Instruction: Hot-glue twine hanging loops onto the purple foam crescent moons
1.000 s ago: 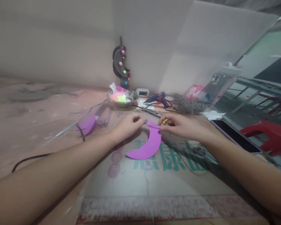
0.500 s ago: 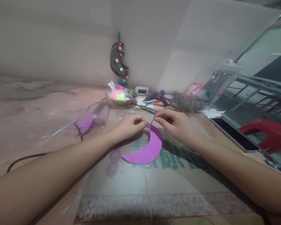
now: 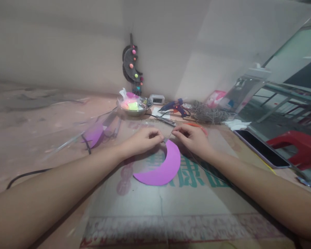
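Note:
A purple crescent moon cutout, apparently foam or card, sits upper tip away from me over the cardboard. My left hand is closed in a pinch at that upper tip, where a bit of grey shows. Just to the right, my right hand pinches a thin grey yarn strand close to the same tip. More of the strand trails below the right hand along the forearm. The fingers partly hide the tip.
Printed cardboard lies under the work. Behind are a metal bowl of craft bits, a glue gun, grey yarn and orange-red scissors handles. A phone lies right; a decorated grey moon leans on the wall.
My right hand has shifted slightly right with the strand. The crescent has turned a little, its lower edge nearer me. Orange-red handles now show behind the right hand.

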`<state>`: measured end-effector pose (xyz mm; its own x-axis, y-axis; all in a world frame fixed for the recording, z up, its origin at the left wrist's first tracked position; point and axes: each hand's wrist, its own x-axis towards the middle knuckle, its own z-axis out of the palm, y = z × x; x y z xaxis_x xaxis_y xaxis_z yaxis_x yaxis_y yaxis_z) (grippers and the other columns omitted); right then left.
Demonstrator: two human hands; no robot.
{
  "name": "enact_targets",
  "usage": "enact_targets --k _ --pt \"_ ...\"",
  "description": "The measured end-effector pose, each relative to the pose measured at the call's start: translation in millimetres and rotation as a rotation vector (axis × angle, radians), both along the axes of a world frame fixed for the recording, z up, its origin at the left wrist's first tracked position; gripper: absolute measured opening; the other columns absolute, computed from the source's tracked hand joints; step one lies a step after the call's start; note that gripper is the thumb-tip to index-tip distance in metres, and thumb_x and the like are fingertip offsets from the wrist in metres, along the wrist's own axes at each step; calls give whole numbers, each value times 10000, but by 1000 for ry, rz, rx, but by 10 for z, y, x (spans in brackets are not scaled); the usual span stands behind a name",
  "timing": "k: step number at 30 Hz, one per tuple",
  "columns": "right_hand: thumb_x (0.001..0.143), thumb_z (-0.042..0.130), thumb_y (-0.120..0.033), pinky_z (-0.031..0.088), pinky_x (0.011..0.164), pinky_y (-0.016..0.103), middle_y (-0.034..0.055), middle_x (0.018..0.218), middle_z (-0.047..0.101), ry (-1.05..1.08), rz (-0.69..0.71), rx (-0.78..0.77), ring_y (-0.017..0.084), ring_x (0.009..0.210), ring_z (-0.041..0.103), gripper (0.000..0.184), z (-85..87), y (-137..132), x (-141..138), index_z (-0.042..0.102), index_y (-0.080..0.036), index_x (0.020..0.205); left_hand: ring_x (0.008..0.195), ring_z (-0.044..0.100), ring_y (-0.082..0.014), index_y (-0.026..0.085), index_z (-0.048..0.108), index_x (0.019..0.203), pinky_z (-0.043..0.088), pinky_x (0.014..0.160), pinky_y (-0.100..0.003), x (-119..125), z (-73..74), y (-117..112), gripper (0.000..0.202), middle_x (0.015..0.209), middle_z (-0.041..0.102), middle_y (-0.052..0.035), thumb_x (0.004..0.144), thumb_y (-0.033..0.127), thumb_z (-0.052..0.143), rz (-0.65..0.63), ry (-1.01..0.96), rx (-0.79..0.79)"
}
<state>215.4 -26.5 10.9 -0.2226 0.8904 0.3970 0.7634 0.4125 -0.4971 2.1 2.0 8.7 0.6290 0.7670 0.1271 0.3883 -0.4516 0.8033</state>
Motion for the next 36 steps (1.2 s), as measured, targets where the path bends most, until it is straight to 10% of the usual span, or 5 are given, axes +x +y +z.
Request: enact_targets --k 17,24,29,36 --pt "881 555 -303 446 666 275 29 820 722 -13 13 -4 173 749 637 187 -19 3 -51 704 -192 856 645 532 -129 167 553 725 392 617 -246 -21 14 -16 242 667 583 14 860 351 474 -93 -26 -99" --pt "895 505 -258 474 831 345 79 1199 635 73 64 111 206 989 610 304 14 41 -12 617 -224 1176 681 533 -136 156 592 742 390 634 -251 -14 1 -1 265 706 583 4 869 364 488 -10 -94 -60" --pt "905 498 -365 449 615 269 46 933 621 403 -70 35 132 683 553 184 120 -65 -53 542 -202 978 744 545 -147 156 591 752 395 687 -256 -17 -9 7 260 766 613 -11 881 357 490 126 -182 1" --pt "885 496 -434 349 524 239 -16 636 480 259 53 -177 122 605 458 318 22 -131 -159 502 -181 691 731 543 -148 151 581 749 397 672 -249 -25 -11 5 291 759 609 -10 888 393 499 160 -199 64"
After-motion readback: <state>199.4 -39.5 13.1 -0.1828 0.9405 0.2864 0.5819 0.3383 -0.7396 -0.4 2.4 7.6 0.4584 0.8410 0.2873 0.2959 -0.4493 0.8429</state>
